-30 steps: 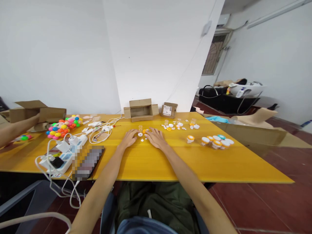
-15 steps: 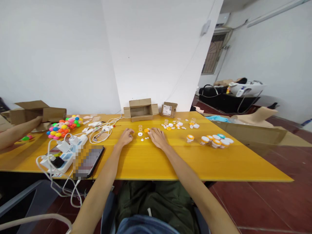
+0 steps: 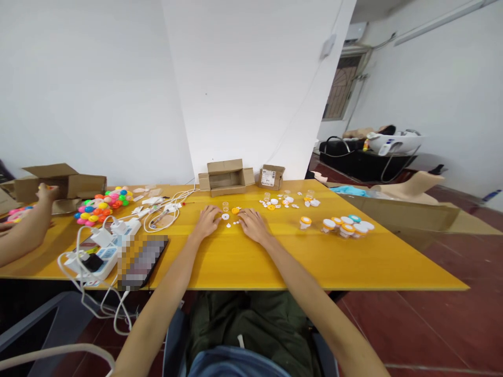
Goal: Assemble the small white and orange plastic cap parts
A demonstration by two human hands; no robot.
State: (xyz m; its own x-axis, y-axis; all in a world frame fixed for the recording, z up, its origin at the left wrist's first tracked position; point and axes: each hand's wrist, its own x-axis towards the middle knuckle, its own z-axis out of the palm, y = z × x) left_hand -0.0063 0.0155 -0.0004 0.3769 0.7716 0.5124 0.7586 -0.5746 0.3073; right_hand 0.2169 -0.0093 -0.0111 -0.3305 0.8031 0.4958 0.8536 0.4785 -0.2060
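Observation:
My left hand (image 3: 207,222) rests on the yellow table (image 3: 236,262) with its fingers stretched out, holding nothing I can see. Close to its fingertips are a small clear cup (image 3: 225,206) and a white disc (image 3: 225,216). My right hand (image 3: 253,224) lies with fingers spread, the fingertips beside a yellow-orange ring-shaped lid (image 3: 235,210); whether they touch it I cannot tell. Between the two hands sits a small white piece (image 3: 228,225), with several tinier white bits (image 3: 236,223) near the right fingers.
Several lidded clear jars (image 3: 347,228) stand to the right. Loose white and orange parts (image 3: 274,203) lie behind my right hand. An open cardboard box (image 3: 226,180) stands at the back. Left are a power strip (image 3: 113,251), phone (image 3: 145,262), colourful balls (image 3: 98,209) and a co-worker's hand (image 3: 47,192).
My left hand has shifted slightly and its fingers have straightened from a curl. My right hand has barely moved. The co-worker's hand has pulled left and risen.

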